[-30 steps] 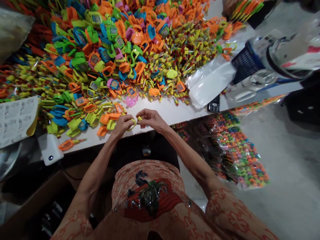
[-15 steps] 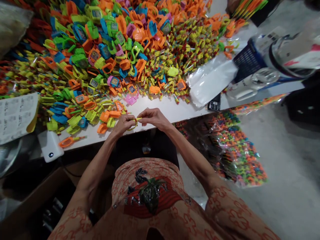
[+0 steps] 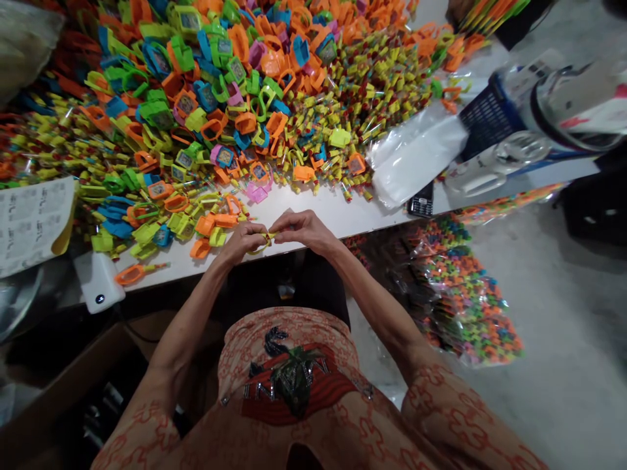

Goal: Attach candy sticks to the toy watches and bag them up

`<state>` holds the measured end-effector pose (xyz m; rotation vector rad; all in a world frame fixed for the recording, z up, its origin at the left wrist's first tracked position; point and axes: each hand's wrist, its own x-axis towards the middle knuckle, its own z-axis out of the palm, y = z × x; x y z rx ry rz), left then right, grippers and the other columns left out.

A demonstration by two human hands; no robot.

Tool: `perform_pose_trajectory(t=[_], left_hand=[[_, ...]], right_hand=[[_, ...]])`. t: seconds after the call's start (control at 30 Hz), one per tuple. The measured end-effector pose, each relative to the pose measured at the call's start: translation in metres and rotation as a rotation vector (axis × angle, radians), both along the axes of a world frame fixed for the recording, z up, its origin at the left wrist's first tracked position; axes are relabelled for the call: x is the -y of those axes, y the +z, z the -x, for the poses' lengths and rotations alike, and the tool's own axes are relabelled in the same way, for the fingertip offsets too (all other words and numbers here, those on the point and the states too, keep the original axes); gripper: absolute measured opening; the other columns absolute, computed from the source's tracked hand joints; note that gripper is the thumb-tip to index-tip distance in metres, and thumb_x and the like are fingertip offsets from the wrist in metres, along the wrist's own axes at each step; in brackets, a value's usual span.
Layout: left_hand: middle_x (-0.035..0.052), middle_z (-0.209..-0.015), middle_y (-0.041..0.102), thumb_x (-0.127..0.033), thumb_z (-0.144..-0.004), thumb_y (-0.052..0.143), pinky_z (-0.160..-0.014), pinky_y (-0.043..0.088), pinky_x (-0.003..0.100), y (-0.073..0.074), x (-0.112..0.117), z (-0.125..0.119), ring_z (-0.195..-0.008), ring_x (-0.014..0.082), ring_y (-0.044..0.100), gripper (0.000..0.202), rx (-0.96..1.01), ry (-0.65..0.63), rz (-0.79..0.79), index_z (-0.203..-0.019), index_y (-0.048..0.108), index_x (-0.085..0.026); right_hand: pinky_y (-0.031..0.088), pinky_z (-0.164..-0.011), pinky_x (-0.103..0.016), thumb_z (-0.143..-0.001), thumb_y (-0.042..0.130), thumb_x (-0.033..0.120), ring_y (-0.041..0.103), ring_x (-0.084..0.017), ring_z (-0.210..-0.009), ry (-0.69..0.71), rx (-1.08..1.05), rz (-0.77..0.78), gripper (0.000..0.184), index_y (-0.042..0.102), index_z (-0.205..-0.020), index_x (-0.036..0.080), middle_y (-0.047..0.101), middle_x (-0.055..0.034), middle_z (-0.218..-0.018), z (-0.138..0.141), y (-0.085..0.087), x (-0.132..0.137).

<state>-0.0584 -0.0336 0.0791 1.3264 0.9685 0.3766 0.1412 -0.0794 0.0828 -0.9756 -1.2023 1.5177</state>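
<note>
Close to the table's front edge, my left hand is closed on a small yellow toy watch, whose strap loop shows under the fingers. Fingertips of my right hand pinch a small yellow tube piece against it, with a spot of red at the joint. Fingers hide most of both parts. Left of my hands lie orange toy watches and yellow ones. A pink toy watch rests just beyond them.
A large heap of coloured toy watches and small yellow tubes covers the back of the table. Clear plastic bags, a keypad phone and a blue basket are rightward. A white power bank sits left.
My right fingertips have shifted slightly on the yellow tube piece, and less of it shows between the hands. My left hand stays nearly in place.
</note>
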Motion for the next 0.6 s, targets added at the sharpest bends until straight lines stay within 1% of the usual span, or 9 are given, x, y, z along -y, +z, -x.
perform_pose_trajectory(t=[0.07, 0.17, 0.27, 0.37, 0.43, 0.47, 0.53, 0.6], left_hand=[[-0.0028, -0.045, 0.039, -0.037, -0.055, 0.062, -0.048, 0.018, 0.027, -0.002, -0.001, 0.001, -0.045, 0.0082, 0.028, 0.023, 0.052, -0.021, 0.051, -0.058, 0.066, -0.015], [-0.0041, -0.046, 0.037, -0.046, -0.061, 0.068, -0.048, 0.017, 0.027, -0.003, -0.001, 0.003, -0.044, 0.0074, 0.027, 0.031, 0.065, -0.027, 0.093, -0.060, 0.064, -0.016], [-0.0057, -0.048, 0.036, -0.051, -0.063, 0.072, -0.049, 0.016, 0.026, -0.003, -0.001, 0.005, -0.045, 0.0063, 0.025, 0.036, 0.044, -0.045, 0.102, -0.060, 0.059, -0.017], [-0.0062, -0.050, 0.035, -0.050, -0.063, 0.071, -0.050, 0.017, 0.026, -0.003, -0.001, 0.009, -0.047, 0.0066, 0.026, 0.036, 0.008, -0.056, 0.063, -0.059, 0.055, -0.018], [-0.0053, -0.052, 0.037, -0.050, -0.065, 0.068, -0.051, 0.020, 0.025, -0.004, -0.004, 0.012, -0.049, 0.0079, 0.030, 0.034, -0.045, -0.059, -0.030, -0.060, 0.057, -0.018], [-0.0043, -0.054, 0.041, -0.050, -0.066, 0.067, -0.052, 0.023, 0.026, -0.004, -0.006, 0.014, -0.051, 0.0091, 0.034, 0.033, -0.076, -0.060, -0.109, -0.061, 0.059, -0.018], [-0.0018, -0.060, 0.050, -0.048, -0.069, 0.065, -0.057, 0.031, 0.026, -0.001, -0.014, 0.021, -0.059, 0.0120, 0.044, 0.031, -0.147, -0.061, -0.313, -0.063, 0.062, -0.018], [0.0001, -0.065, 0.056, -0.046, -0.073, 0.063, -0.064, 0.036, 0.028, 0.004, -0.025, 0.031, -0.066, 0.0147, 0.050, 0.029, -0.216, -0.068, -0.511, -0.063, 0.062, -0.018]], right_hand=[[0.054, -0.074, -0.030, -0.068, 0.090, 0.033, 0.065, -0.015, -0.076, 0.010, 0.032, -0.059, 0.021, 0.084, -0.083, 0.020, 0.074, -0.0028, -0.080, -0.002, 0.000, -0.001], [0.055, -0.075, -0.032, -0.071, 0.088, 0.034, 0.067, -0.017, -0.079, 0.033, 0.089, -0.136, 0.019, 0.084, -0.083, 0.021, 0.075, -0.0040, -0.081, -0.004, -0.001, -0.005], [0.054, -0.074, -0.032, -0.073, 0.086, 0.035, 0.066, -0.017, -0.079, 0.050, 0.141, -0.184, 0.018, 0.084, -0.084, 0.020, 0.075, -0.0047, -0.081, -0.004, -0.003, -0.007], [0.052, -0.072, -0.030, -0.075, 0.083, 0.033, 0.066, -0.017, -0.076, 0.049, 0.195, -0.212, 0.015, 0.084, -0.083, 0.020, 0.074, -0.0047, -0.079, 0.000, -0.008, -0.009], [0.052, -0.071, -0.030, -0.074, 0.083, 0.032, 0.066, -0.016, -0.075, 0.044, 0.214, -0.192, 0.016, 0.084, -0.083, 0.020, 0.075, -0.0047, -0.080, 0.005, -0.014, -0.011], [0.052, -0.071, -0.029, -0.073, 0.083, 0.033, 0.066, -0.016, -0.075, 0.042, 0.215, -0.163, 0.017, 0.084, -0.083, 0.019, 0.075, -0.0046, -0.080, 0.008, -0.017, -0.013], [0.052, -0.070, -0.029, -0.069, 0.085, 0.035, 0.066, -0.016, -0.073, 0.035, 0.196, -0.068, 0.025, 0.083, -0.086, 0.017, 0.074, -0.0042, -0.078, 0.012, -0.023, -0.020], [0.052, -0.068, -0.028, -0.065, 0.087, 0.040, 0.066, -0.016, -0.071, 0.021, 0.163, 0.030, 0.037, 0.082, -0.092, 0.015, 0.074, -0.0039, -0.076, 0.013, -0.029, -0.032]])
